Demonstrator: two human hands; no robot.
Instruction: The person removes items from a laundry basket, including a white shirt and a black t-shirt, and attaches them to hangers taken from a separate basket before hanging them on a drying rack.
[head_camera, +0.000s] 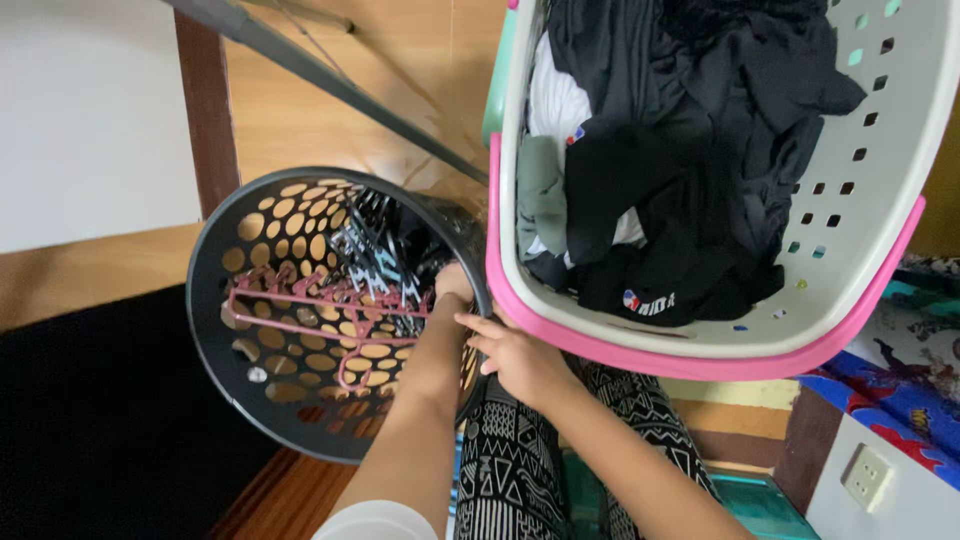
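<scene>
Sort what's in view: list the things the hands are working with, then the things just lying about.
In hand:
left hand, reaching into the black perforated bin
pink hanger and black hangers inside it
right hand, at the bin's rim

Lying about:
pink-rimmed laundry basket of dark clothes
wall socket
patterned cloth

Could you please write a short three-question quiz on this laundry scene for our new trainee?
1. True or false: the left hand reaches into the black perforated bin.
2. What colour is the hanger lying inside that bin?
3. Where does the right hand rest? A) on the wall socket B) by the pink rim of the laundry basket C) inside the dark clothes

Key: 1 true. 2 pink. 3 B.
</scene>
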